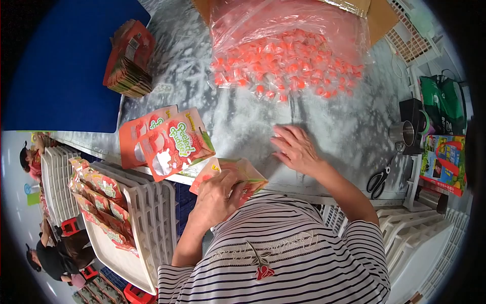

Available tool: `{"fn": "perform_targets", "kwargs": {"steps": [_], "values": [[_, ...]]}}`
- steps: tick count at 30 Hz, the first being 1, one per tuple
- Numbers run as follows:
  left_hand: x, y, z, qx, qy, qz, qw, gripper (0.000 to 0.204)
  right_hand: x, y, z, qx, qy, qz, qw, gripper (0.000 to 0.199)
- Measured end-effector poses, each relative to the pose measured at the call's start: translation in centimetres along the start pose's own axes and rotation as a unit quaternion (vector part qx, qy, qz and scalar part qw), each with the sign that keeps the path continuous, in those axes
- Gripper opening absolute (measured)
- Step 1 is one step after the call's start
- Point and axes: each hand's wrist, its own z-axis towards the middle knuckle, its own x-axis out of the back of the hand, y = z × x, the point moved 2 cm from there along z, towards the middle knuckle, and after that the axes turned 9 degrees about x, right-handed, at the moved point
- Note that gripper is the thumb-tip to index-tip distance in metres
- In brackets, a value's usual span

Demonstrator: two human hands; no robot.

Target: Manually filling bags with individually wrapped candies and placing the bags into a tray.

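My left hand (220, 192) is closed on a red and pink candy pouch (248, 172) at the table's front edge, close to my body. My right hand (298, 149) rests palm-down on or just over the grey table to the right of that pouch, fingers spread and holding nothing. Just beyond my left hand lie two overlapping pouches, the upper pouch (177, 144) partly covering the lower pouch (132, 152). Farther off, a heap of red candies (288, 66) in clear wrappers spills from a large clear plastic bag (243, 28).
A stack of pouches (129, 66) stands at the far left beside a blue panel (61, 61). Below left, a white tray (119, 253) holds filled pouches. Black scissors (377, 182) and a metal cup (402, 133) are at the right. People work at the far left.
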Motion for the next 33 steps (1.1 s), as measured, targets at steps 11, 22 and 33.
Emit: {"fn": "perform_targets", "kwargs": {"steps": [11,22,33], "values": [[-0.3,2.1,3.4,-0.079,0.007,-0.021,0.997,0.01,3.6,2.7,-1.5,-0.428,0.312,0.378,0.759,0.017],[-1.6,4.0,4.1,-0.108,-0.033,-0.023,0.993,0.018,4.2,-3.9,7.2,-0.304,0.32,0.673,0.593,0.013],[-1.5,2.3,4.0,-0.083,-0.019,-0.099,0.991,0.015,5.0,-6.0,5.0,-0.112,0.233,0.309,0.915,0.015]]}}
